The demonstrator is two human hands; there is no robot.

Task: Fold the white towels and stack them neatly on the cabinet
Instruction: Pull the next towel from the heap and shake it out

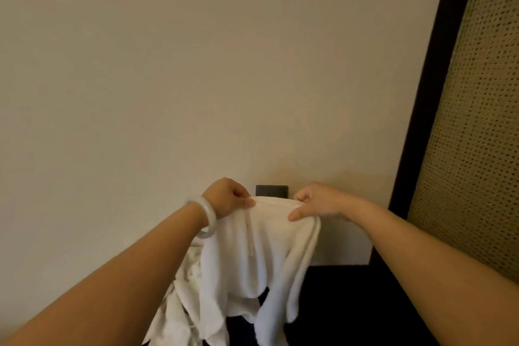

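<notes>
Over the dark cabinet (351, 306) we hold up one white towel (252, 261). Our left hand (224, 199) and right hand (317, 202) each pinch its top edge. If a pinch slips, the towel could flop down crooked.

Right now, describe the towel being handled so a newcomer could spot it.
Start at the beige wall and find the dark socket plate low on it. Just in front hangs a white towel, pinched along its top edge by the left hand and right hand; the other towels lie heaped lower left.
</notes>
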